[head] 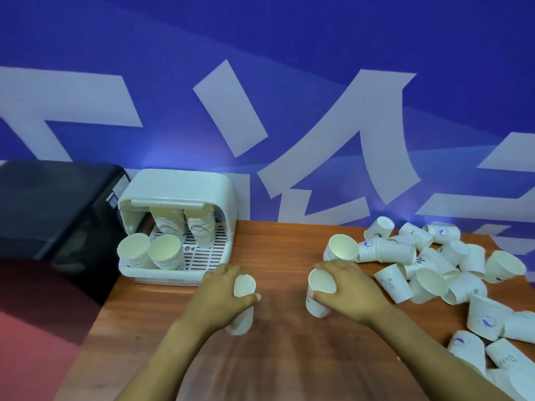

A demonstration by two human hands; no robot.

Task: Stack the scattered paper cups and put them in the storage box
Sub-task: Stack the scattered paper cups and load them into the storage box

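While the storage box point(176, 224) stands open at the bench's point(283, 357) far left corner, lid tipped back: four nested cup stacks point(166, 251) inside on the slatted tray, two at front, two behind, room remaining at front right. Left hand point(223, 296): fingers curled round one paper cup point(241, 302), mouth tilted up and away, held near bench centre. Right hand point(347, 290): fingers wrapped round a second cup point(320, 290), mouth facing left toward the first, probably so one can slide into the other. Short started stack point(341, 247) just behind the right hand, apparently kept near as the gathering point. Loose cups point(434, 267) heaped on their sides along the right, some near the right edge and liable to roll off. Open wood between hands and box, a free path for carrying a finished stack left. Left bench edge just beside the box, with a dark cabinet point(58, 209) beyond. Blue lettered wall point(260, 82) behind, touching the box's back.
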